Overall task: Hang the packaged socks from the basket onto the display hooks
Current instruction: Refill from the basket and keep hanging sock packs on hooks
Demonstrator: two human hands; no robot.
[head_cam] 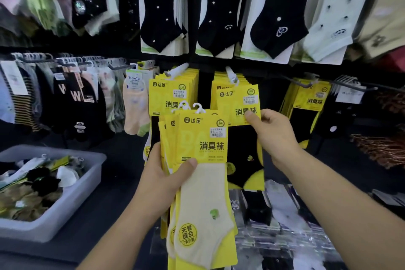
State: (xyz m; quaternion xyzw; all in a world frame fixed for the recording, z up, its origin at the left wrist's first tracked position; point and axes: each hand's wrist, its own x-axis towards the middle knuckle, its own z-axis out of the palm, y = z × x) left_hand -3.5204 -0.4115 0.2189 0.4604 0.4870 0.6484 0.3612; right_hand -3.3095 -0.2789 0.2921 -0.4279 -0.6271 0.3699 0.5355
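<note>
My left hand (163, 178) grips a stack of yellow-carded sock packs (202, 144), cream socks in front, small white hangers poking up at the top. My right hand (272, 132) pinches the lower edge of a yellow pack with black socks (237, 105) that hangs on a white display hook (231, 74). A second white hook (178, 70) to the left carries more yellow packs. The grey basket (72, 195) at lower left holds several loose sock packs.
Black and pale socks on white cards hang in the row above (215, 6). Striped and dark socks fill hooks at left (72, 85). Another yellow pack hangs at right (311, 96). Clear-wrapped packs lie below my right arm (282, 215).
</note>
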